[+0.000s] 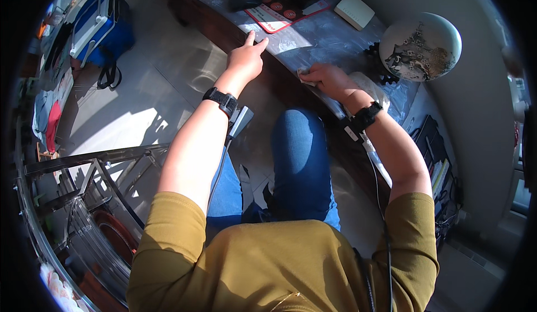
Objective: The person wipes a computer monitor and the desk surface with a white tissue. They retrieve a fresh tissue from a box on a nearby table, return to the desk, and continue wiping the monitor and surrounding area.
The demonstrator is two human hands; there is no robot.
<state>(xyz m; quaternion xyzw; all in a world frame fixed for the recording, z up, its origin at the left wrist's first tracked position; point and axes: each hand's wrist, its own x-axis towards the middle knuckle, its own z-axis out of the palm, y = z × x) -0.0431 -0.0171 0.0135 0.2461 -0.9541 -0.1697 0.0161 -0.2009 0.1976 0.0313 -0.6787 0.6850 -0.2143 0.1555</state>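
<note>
My left hand (246, 59) is at the front edge of the desk (289, 45), holding nothing that I can see. Two of its fingers point apart toward a printed mouse pad (275, 23), and the others are hidden beneath the palm. Over the desk's near edge, my right hand (329, 79) pinches a small pale cloth or tissue (305, 77). A larger whitish crumpled item (369, 86) lies beside the right wrist, partly covered by it. A clear, wrinkled sheet seems to cover the desktop.
A dark computer mouse (245, 2) rests on the pad. Behind it are a cream box (354, 11) and a painted round vase (420, 47) on a dark stand. Left are a blue cooler box (102, 26) and a metal frame (94, 161). Cables (377, 186) hang from both wrists.
</note>
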